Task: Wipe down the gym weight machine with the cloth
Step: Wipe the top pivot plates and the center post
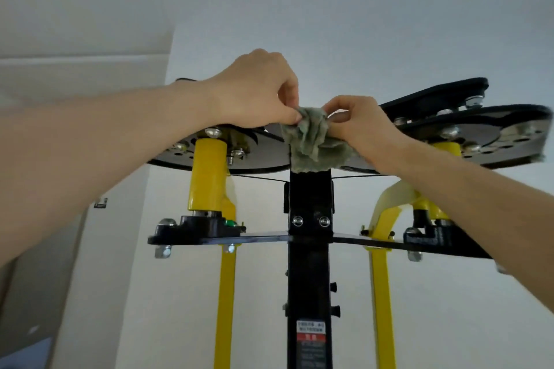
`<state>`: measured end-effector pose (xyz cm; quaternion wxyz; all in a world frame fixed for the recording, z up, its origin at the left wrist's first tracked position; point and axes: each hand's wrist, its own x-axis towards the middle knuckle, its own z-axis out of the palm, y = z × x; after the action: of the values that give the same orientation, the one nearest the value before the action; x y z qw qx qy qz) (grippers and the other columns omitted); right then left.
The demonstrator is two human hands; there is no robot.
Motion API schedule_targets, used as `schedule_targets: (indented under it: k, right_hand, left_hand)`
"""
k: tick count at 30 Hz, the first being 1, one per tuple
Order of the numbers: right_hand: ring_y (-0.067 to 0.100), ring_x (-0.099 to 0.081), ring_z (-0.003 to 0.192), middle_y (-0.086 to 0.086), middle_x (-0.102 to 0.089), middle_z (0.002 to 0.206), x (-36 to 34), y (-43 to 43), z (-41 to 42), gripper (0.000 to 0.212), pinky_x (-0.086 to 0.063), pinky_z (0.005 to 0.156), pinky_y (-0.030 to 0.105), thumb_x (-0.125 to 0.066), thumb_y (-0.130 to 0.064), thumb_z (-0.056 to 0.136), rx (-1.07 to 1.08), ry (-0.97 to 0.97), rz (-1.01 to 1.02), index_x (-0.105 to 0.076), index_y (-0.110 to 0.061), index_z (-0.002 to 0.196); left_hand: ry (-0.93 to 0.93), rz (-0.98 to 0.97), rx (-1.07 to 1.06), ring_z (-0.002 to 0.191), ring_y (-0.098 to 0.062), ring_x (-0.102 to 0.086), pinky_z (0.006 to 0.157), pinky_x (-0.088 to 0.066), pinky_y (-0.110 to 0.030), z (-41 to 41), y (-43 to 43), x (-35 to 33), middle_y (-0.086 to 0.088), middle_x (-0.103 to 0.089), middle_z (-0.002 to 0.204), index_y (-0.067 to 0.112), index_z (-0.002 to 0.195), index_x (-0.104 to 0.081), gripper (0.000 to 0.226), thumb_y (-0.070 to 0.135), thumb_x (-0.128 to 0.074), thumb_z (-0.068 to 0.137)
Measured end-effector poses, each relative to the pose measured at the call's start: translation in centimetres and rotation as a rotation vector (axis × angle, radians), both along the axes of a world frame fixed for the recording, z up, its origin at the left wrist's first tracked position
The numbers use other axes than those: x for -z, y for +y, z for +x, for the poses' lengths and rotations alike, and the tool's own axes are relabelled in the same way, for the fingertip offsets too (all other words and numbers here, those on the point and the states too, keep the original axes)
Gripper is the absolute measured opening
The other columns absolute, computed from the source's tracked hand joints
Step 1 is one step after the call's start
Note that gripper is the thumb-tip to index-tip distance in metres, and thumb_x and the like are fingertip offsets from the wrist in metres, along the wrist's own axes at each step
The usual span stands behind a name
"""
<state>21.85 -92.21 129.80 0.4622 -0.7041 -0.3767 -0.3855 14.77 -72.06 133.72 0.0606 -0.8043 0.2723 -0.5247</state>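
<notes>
Left hand [257, 90] and right hand [364, 120] each pinch the crumpled green cloth [314, 142], which is bunched on top of the weight machine's black centre post [310, 263], between its round black pulley plates [227, 159]. It looks soft, light and limp; best gripped wadded up. Yellow steel arms [226, 293] flank the post below, against white walls and ceiling

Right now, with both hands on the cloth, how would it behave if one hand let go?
The cloth looks limp: it bunches into folds between the left hand and right hand, so the freed side would probably droop. It seems light, as fingertip pinches hold it. Its lower edge drapes on the black post, so it may snag rather than slide.
</notes>
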Motion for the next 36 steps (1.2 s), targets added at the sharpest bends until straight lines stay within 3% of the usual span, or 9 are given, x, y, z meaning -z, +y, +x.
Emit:
schedule_targets:
  k: [4, 9, 12, 15, 21, 26, 30, 34, 36]
  right_hand:
    - [0.021, -0.073, 0.079, 0.008, -0.076, 0.082, 4.2, -2.8, 1.1, 0.008, -0.062, 0.075, 0.039, -0.079, -0.009, 0.083, 0.182, -0.014, -0.175, -0.073, -0.012, 0.088]
    - [0.001, -0.065, 0.074, -0.012, -0.069, 0.08, 6.6, -3.3, 3.6, 0.018, -0.053, 0.068, 0.012, -0.073, -0.003, 0.084, 0.514, -0.168, -0.541, -0.076, -0.021, 0.086]
    - [0.015, -0.064, 0.087, -0.008, -0.07, 0.09, 7.7, -2.7, 6.2, 0.025, -0.046, 0.074, 0.023, -0.065, -0.002, 0.084, 0.663, -0.15, -0.738, -0.077, -0.023, 0.092]
    - [0.014, -0.057, 0.081, -0.019, -0.062, 0.073, 8.1, -2.0, 8.1, 0.028, -0.042, 0.073, 0.025, -0.061, -0.001, 0.084, 0.625, 0.017, -0.848, -0.079, -0.022, 0.091]
    - [0.009, -0.059, 0.083, -0.001, -0.073, 0.102, 6.3, -1.3, 7.7, 0.035, -0.048, 0.079, 0.019, -0.057, -0.005, 0.093, 0.374, 0.325, -0.928, -0.076, -0.023, 0.116]
    - [0.009, -0.063, 0.087, -0.003, -0.069, 0.099, 4.9, -1.5, 10.4, 0.039, -0.056, 0.076, 0.023, -0.055, 0.001, 0.093, 0.427, 0.566, -0.976, -0.073, -0.023, 0.118]
    - [0.023, -0.068, 0.104, 0.006, -0.066, 0.115, 4.5, -1.1, 12.9, 0.047, -0.061, 0.087, 0.038, -0.055, 0.01, 0.089, 0.503, 0.579, -0.951, -0.071, -0.02, 0.122]
    - [0.023, -0.066, 0.095, 0.004, -0.062, 0.106, 4.9, -1.2, 14.9, 0.053, -0.061, 0.077, 0.03, -0.049, 0.015, 0.088, 0.56, 0.533, -0.935, -0.071, -0.02, 0.122]
    - [0.023, -0.065, 0.094, 0.005, -0.065, 0.108, 5.3, -1.4, 15.4, 0.051, -0.061, 0.08, 0.031, -0.049, 0.015, 0.088, 0.563, 0.491, -0.885, -0.074, -0.019, 0.118]
  left_hand:
    - [0.099, 0.054, 0.022, 0.079, -0.006, -0.055, 0.065, -0.037, -0.024, 2.2, -0.9, 5.0, 0.016, -0.061, 0.081, 0.031, 0.083, -0.068, 0.009, 0.035, -0.076, 0.085]
    - [0.254, 0.057, -0.036, 0.086, -0.011, -0.058, 0.077, -0.047, -0.031, 7.9, -1.6, 9.1, 0.014, -0.065, 0.088, 0.032, 0.081, -0.063, 0.017, 0.022, -0.076, 0.084]
    - [0.415, 0.068, -0.075, 0.085, -0.017, -0.063, 0.072, -0.052, -0.031, 10.7, -2.0, 10.2, 0.005, -0.068, 0.092, 0.027, 0.094, -0.068, 0.022, 0.007, -0.07, 0.085]
    - [0.523, 0.141, -0.166, 0.083, -0.016, -0.06, 0.063, -0.048, -0.026, 12.6, -2.0, 9.8, 0.009, -0.061, 0.089, 0.026, 0.107, -0.075, 0.038, -0.002, -0.058, 0.089]
    - [0.832, -0.004, 0.0, 0.083, -0.008, -0.064, 0.071, -0.052, -0.021, 14.5, -2.6, 8.8, 0.007, -0.072, 0.094, 0.023, 0.104, -0.078, 0.02, 0.016, -0.061, 0.095]
    - [0.897, 0.129, -0.143, 0.083, -0.009, -0.06, 0.077, -0.054, -0.024, 17.2, -2.7, 8.4, 0.011, -0.065, 0.089, 0.024, 0.115, -0.076, 0.023, 0.023, -0.067, 0.095]
    - [0.888, 0.18, -0.242, 0.086, -0.014, -0.062, 0.065, -0.051, -0.021, 19.5, -3.2, 7.9, 0.005, -0.063, 0.1, 0.019, 0.126, -0.07, 0.032, 0.013, -0.063, 0.096]
    - [0.818, 0.18, -0.267, 0.103, -0.021, -0.062, 0.077, -0.052, -0.026, 21.1, -3.4, 8.2, 0.002, -0.066, 0.12, 0.021, 0.129, -0.068, 0.044, -0.001, -0.052, 0.094]
    - [0.765, 0.15, -0.228, 0.096, -0.021, -0.062, 0.076, -0.052, -0.03, 21.8, -3.4, 8.5, 0.0, -0.068, 0.115, 0.024, 0.116, -0.073, 0.045, -0.005, -0.049, 0.09]
